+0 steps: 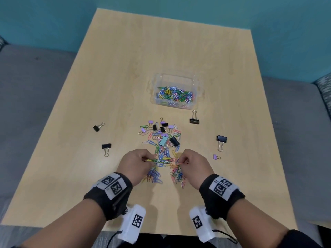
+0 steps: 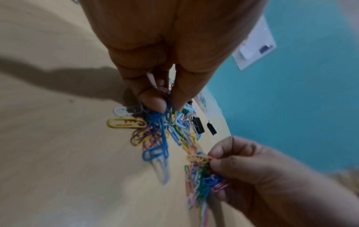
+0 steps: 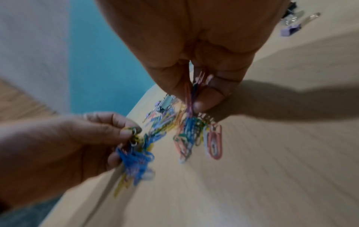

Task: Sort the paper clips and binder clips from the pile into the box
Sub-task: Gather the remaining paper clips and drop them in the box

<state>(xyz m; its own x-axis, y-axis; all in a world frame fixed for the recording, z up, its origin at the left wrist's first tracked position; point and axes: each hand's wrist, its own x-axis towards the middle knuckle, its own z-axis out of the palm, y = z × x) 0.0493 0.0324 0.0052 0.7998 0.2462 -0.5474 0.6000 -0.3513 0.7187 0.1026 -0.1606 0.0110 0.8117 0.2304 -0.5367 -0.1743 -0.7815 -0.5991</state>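
A pile of coloured paper clips and small binder clips (image 1: 161, 138) lies on the wooden table (image 1: 125, 68) in front of me. Behind it stands a clear plastic box (image 1: 176, 91) holding several coloured paper clips. My left hand (image 1: 145, 160) pinches a bunch of paper clips (image 2: 165, 119) at the pile's near left; more clips dangle below it. My right hand (image 1: 182, 161) pinches another tangled bunch of paper clips (image 3: 191, 122) at the near right, also hanging down. Both bunches stay linked to the pile.
Loose black binder clips lie around the pile: two on the left (image 1: 98, 127) (image 1: 106, 147), one near the box (image 1: 194, 119), one on the right (image 1: 221, 140). A small purple binder clip (image 1: 216, 157) sits right of my right hand.
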